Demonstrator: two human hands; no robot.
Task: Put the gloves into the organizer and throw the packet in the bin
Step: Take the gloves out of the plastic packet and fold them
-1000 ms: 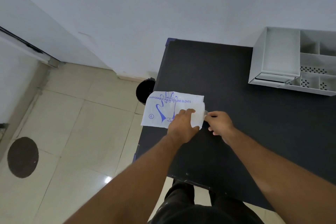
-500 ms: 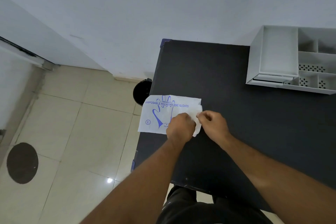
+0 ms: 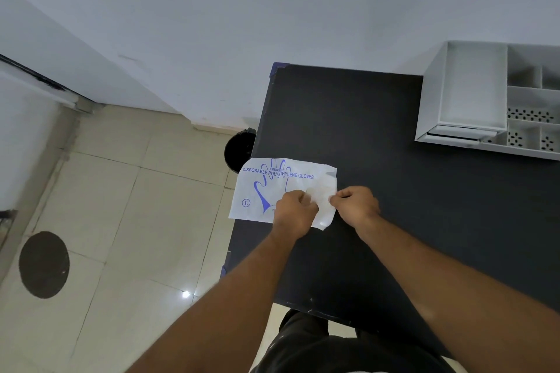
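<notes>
A white packet [image 3: 272, 188] printed with a blue hand and "disposable polyethylene gloves" lies at the left edge of the black table [image 3: 363, 118], partly overhanging it. My left hand [image 3: 295, 212] pinches the packet near its lower right part. My right hand [image 3: 356, 204] pinches the packet's right end, where thin clear plastic shows. The white organizer [image 3: 436, 100] with several compartments stands at the table's back right. The black bin [image 3: 239, 150] sits on the floor just left of the table.
A white wall runs behind the table. Beige tiled floor lies to the left, with a dark round patch [image 3: 44, 263] on it. My dark-clothed legs [image 3: 333, 351] show below the table's near edge.
Both hands have closed in on the packet's right end: the left went from pressing flat to pinching, and the right now grips the edge. The packet's right end is lifted and crumpled.
</notes>
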